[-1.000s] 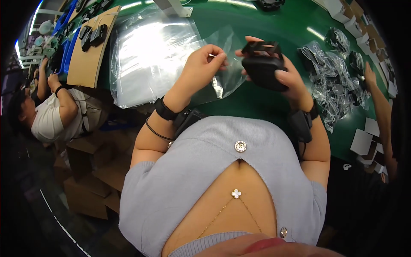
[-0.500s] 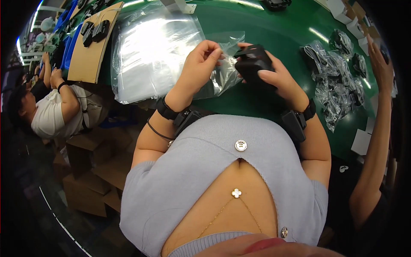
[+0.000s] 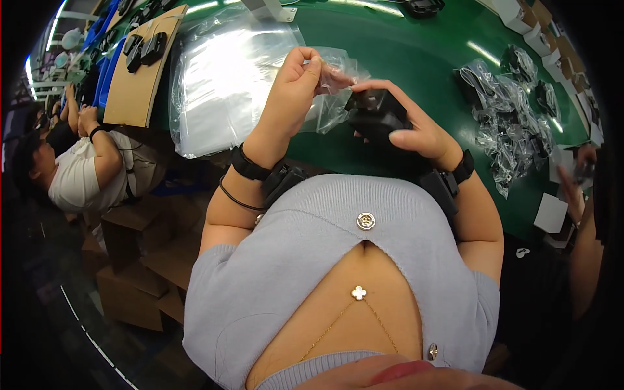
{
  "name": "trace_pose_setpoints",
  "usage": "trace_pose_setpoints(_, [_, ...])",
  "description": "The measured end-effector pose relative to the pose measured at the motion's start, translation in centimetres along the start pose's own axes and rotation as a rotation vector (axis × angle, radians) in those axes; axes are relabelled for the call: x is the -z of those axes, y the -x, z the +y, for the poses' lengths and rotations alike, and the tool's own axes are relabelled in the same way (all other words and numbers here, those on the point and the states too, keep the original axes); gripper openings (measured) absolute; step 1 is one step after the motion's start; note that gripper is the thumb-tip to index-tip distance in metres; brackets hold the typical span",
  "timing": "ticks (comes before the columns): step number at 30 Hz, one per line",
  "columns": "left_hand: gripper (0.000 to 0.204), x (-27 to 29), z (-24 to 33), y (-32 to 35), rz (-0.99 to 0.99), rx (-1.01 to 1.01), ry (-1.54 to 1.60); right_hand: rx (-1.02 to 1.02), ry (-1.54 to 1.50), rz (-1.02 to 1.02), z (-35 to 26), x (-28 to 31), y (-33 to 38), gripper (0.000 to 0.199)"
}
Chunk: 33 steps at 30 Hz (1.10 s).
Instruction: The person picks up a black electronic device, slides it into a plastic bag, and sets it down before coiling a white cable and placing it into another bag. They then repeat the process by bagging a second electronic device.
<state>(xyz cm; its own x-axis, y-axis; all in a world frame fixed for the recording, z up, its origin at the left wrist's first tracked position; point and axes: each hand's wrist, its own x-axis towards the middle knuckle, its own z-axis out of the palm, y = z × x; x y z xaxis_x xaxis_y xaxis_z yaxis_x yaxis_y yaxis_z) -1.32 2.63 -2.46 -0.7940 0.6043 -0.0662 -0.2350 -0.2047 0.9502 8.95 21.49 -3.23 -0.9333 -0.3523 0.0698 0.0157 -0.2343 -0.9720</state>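
Observation:
My left hand [image 3: 296,84] pinches the edge of a clear plastic bag [image 3: 330,112] with thumb and fingers. Some of its fingers show through the film inside the bag's mouth. Close by on the right, my right hand [image 3: 426,127] is wrapped round a black boxy device [image 3: 380,118]. One right fingertip reaches to the bag's edge, beside the device's upper end. The device is outside the bag, tilted, its underside in shadow. Below the left hand lies a stack of flat clear bags [image 3: 218,97] on the green table [image 3: 403,49].
Several bagged black devices [image 3: 510,130] lie in a heap at the right. A tan board [image 3: 140,84] with black devices stands at the left. White boxes [image 3: 551,213] line the right edge, near another person's arm [image 3: 582,260]. A seated person [image 3: 91,162] works at far left.
My left hand has moved slightly up, drawing the bag's mouth wider. My right hand has brought the device a little left, towards the bag. The co-worker's arm at right has drawn back.

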Motion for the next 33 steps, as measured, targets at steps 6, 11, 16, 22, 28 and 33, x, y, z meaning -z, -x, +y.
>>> trace_pose_setpoints(6, [0.011, -0.3, 0.3, 0.0, 0.001, -0.058, -0.044, -0.138, 0.086, 0.041, 0.5, 1.0, -0.1, 0.071])
trace_pose_setpoints(11, [0.017, -0.4, -0.2, 0.4, -0.034, -0.089, -0.283, -0.215, 0.376, 0.089, 0.8, 1.3, -0.1, 0.068])
trace_pose_setpoints(16, [0.023, -0.9, -0.9, 0.3, -0.154, -0.09, -0.65, -0.221, 0.334, 0.175, 0.3, 2.6, 0.4, 0.064])
trace_pose_setpoints(22, [0.013, -2.7, 0.5, -3.5, -0.062, -0.315, -0.815, -0.056, 0.655, 0.119, -1.6, 4.8, 2.0, 0.064])
trace_pose_setpoints(28, [0.017, -13.1, 0.5, -3.2, -0.329, -0.329, -0.652, -0.114, 0.794, 0.252, -4.4, 5.5, 9.7, 0.055])
trace_pose_setpoints(33, [0.018, -17.0, -0.4, -1.2, -0.32, -0.354, -0.597, -0.121, 0.934, 0.262, -6.6, 3.6, 13.5, 0.056])
